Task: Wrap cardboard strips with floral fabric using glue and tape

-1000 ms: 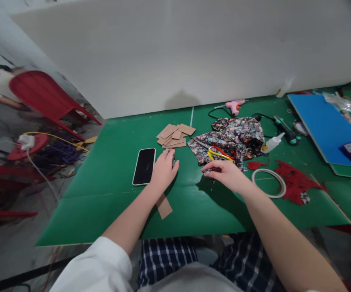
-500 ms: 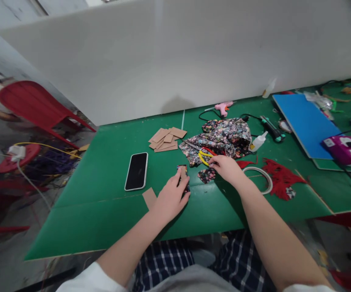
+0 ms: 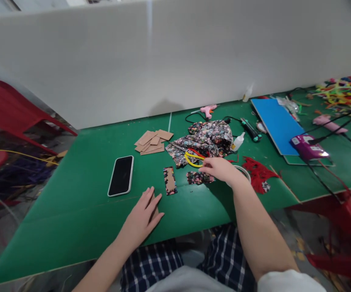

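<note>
My left hand lies flat on the table near its front edge, fingers apart, over a piece of brown cardboard that is mostly hidden. To its upper right is a cardboard strip edged with dark floral fabric. My right hand has its fingers drawn together at the yellow-handled scissors and the top edge of a small floral fabric piece. What those fingertips hold, if anything, is hidden. The scissors rest on a crumpled floral cloth.
Several cardboard pieces are piled behind a phone. Around the cloth are a pink glue gun, a glue bottle, a cutter, a tape roll and red fabric scraps. A blue board and purple device lie right.
My left hand has left the fabric-edged strip and moved down-left onto the plain cardboard piece. My right hand has shifted slightly right, and more of the small fabric piece shows. The view has turned right.
</note>
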A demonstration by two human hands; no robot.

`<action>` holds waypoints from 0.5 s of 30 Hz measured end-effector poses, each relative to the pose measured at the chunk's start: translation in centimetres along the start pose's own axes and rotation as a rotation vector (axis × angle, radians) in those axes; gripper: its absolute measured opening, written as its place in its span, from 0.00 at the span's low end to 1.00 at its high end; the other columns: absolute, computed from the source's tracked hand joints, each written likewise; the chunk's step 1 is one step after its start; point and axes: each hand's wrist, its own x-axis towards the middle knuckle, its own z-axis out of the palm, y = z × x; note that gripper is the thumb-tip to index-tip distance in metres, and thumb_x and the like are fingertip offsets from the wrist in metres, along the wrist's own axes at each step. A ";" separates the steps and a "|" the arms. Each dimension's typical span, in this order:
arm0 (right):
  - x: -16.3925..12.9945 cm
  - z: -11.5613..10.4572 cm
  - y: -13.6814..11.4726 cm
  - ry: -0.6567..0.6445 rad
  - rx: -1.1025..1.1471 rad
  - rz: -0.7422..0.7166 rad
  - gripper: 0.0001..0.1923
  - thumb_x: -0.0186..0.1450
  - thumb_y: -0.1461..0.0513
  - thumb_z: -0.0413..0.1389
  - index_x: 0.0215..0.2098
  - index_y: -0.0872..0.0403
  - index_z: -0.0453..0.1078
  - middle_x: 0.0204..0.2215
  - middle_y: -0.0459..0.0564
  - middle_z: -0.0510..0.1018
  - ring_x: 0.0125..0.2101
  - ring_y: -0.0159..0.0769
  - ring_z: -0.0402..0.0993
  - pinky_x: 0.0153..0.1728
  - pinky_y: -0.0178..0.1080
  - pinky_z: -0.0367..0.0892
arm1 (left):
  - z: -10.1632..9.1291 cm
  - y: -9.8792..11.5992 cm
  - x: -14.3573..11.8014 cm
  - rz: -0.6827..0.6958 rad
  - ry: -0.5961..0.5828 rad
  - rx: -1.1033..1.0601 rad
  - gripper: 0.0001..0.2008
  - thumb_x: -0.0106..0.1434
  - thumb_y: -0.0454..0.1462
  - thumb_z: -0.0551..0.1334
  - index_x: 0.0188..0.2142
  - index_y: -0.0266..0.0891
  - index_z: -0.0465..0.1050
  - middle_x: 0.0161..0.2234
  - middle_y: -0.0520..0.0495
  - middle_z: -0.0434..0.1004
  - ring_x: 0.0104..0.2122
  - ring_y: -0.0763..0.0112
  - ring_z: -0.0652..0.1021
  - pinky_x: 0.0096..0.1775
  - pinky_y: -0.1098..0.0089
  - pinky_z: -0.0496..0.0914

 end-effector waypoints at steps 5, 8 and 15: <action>0.6 -0.7 2.8 0.476 0.058 0.189 0.20 0.60 0.50 0.52 0.45 0.53 0.66 0.40 0.52 0.73 0.36 0.38 0.71 0.34 0.37 0.64 | -0.6 -1.5 3.6 0.045 -0.017 -0.022 0.26 0.63 0.48 0.52 0.58 0.41 0.59 0.63 0.41 0.50 0.60 0.57 0.57 0.57 0.56 0.59; 2.0 0.2 3.5 0.578 0.018 0.244 0.34 0.58 0.50 0.54 0.59 0.51 0.53 0.55 0.58 0.62 0.48 0.45 0.67 0.40 0.42 0.65 | -1.2 -3.1 5.6 0.050 -0.051 -0.049 0.27 0.63 0.49 0.53 0.59 0.44 0.56 0.62 0.43 0.51 0.60 0.58 0.58 0.57 0.57 0.60; 5.2 1.1 3.1 0.467 -0.123 0.273 0.23 0.60 0.64 0.48 0.53 0.60 0.62 0.39 0.60 0.74 0.38 0.44 0.72 0.39 0.41 0.65 | -3.5 -1.5 11.1 -0.012 -0.002 -0.258 0.28 0.61 0.47 0.56 0.60 0.47 0.55 0.62 0.44 0.53 0.59 0.54 0.60 0.55 0.57 0.62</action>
